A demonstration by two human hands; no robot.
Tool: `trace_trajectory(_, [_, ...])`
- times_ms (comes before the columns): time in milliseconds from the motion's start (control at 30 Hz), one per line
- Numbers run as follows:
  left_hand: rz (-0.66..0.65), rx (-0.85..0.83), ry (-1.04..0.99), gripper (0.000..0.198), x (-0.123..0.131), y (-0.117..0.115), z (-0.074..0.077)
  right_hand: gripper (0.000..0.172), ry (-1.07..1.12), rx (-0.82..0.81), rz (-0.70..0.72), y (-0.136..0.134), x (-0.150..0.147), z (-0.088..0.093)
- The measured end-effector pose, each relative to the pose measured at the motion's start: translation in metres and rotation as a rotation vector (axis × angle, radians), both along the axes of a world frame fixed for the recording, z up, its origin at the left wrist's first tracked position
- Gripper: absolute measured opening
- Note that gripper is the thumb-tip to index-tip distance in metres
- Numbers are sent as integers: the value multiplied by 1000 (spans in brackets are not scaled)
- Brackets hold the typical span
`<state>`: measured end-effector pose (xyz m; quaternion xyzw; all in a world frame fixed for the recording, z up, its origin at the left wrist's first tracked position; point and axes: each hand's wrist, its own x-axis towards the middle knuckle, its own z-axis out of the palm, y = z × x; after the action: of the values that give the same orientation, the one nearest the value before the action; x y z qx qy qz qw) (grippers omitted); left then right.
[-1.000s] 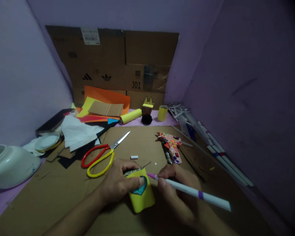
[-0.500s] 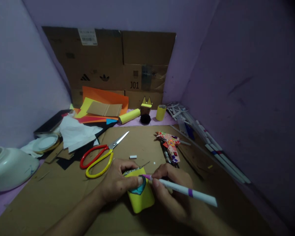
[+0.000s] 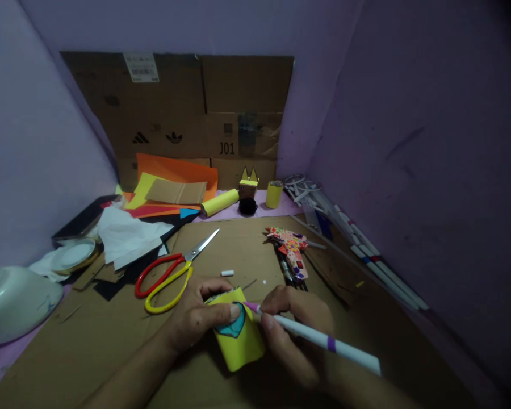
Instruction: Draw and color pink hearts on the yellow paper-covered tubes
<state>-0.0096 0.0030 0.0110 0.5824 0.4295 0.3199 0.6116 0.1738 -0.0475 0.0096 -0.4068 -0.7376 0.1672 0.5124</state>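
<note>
My left hand [image 3: 198, 312] grips a yellow paper-covered cardboard piece [image 3: 241, 349] from its left side, thumb pressed on its face. A blue shape with a dark outline [image 3: 234, 326] sits on that face, partly under the thumb. Between thumb and fingers of my right hand [image 3: 296, 324] is a white felt-tip pen [image 3: 310, 332] with a purple band. Its purple tip end meets the yellow face just right of the blue shape; whether it touches I cannot tell. Red-and-yellow-handled scissors [image 3: 166, 282] lie open beyond my left hand.
A small white cap [image 3: 227, 273] and a floral-patterned glue gun [image 3: 292, 247] lie ahead on the cardboard sheet [image 3: 123, 352]. Yellow rolls [image 3: 220, 203] stand or lie at the back. White tissue [image 3: 130, 233] and a pale bowl [image 3: 21, 304] are left; white pens [image 3: 387, 278] line the right.
The whole view has shifted slightly, with things now a little further left. My left hand and the yellow piece have moved slightly left; the pen tip stays close to the blue shape.
</note>
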Motion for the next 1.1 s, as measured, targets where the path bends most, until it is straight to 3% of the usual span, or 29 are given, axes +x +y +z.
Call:
trace_trajectory(367, [9,-8,-12,22,0,0,0,7,0,9,-12,0,-2,-1])
trace_trajectory(567, [18,-31,-3,24,-1,-1,0,5,-52,114,67,3,1,2])
trace_trajectory(1100, [49,-34,4,22,0,0,3,5,-44,83,37,-1,0,-4])
